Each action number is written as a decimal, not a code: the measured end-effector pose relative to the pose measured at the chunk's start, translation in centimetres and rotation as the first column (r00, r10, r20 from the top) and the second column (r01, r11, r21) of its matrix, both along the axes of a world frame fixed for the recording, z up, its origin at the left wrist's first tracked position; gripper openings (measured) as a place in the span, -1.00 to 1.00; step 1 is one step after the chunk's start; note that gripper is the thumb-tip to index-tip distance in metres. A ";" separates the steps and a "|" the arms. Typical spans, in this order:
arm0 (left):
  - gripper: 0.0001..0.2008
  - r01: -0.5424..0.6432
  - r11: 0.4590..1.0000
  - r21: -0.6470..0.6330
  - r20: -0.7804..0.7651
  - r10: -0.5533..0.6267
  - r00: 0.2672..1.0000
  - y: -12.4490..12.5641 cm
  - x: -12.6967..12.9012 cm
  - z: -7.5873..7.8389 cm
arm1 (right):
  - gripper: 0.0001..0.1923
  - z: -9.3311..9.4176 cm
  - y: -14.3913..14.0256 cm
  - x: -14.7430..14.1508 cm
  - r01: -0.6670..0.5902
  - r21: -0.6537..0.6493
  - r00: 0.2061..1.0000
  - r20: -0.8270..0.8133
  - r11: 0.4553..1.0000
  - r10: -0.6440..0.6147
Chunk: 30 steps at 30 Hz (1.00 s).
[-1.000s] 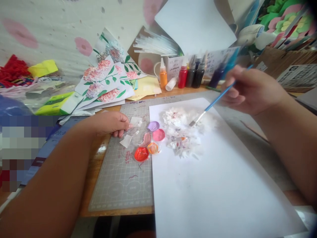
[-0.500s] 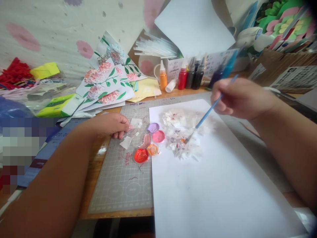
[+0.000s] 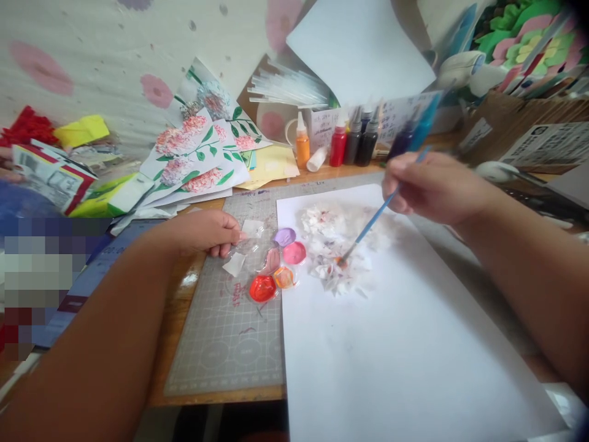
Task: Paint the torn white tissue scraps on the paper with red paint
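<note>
Now, right hand pinched thin blue-handled paintbrush mid-shaft, tip touching crumpled white tissue-paper cluster on large white sheet. Brush probably light, stiff; tissue likely soft, tears easily. Left hand, fingers loosely curled, steadied clear plastic paint palette by edge.

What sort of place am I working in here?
Most likely a craft or art table at home or in a classroom: a gridded cutting mat, small paint bottles, painted flower sheets, and a brush in the right hand.
</note>
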State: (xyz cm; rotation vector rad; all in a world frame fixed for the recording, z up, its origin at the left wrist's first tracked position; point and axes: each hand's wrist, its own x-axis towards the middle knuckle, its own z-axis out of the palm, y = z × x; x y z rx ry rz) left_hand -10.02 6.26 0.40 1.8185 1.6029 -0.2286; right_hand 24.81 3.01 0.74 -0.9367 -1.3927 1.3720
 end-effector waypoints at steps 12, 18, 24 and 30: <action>-0.69 0.001 1.000 0.004 -0.011 -0.001 1.000 -0.1 0.1 0.2 | -0.70 0.2 -0.4 -0.4 -0.014 0.075 1.000 0.006 0.997 0.014; -0.72 -0.004 1.000 -0.001 -0.001 0.004 1.000 -0.2 0.3 0.2 | -0.66 1.5 -0.5 1.1 0.131 0.144 0.987 -0.116 0.981 -0.115; -0.71 0.014 1.000 0.004 -0.017 -0.014 1.000 -0.3 0.4 0.3 | -0.68 1.5 -2.0 -1.8 0.024 0.209 0.999 -0.045 0.978 -0.015; -0.70 0.057 0.998 0.002 -0.048 -0.057 0.997 -0.5 0.6 0.6 | -0.76 0.2 -3.0 -4.0 -0.260 0.225 0.945 0.258 0.939 0.200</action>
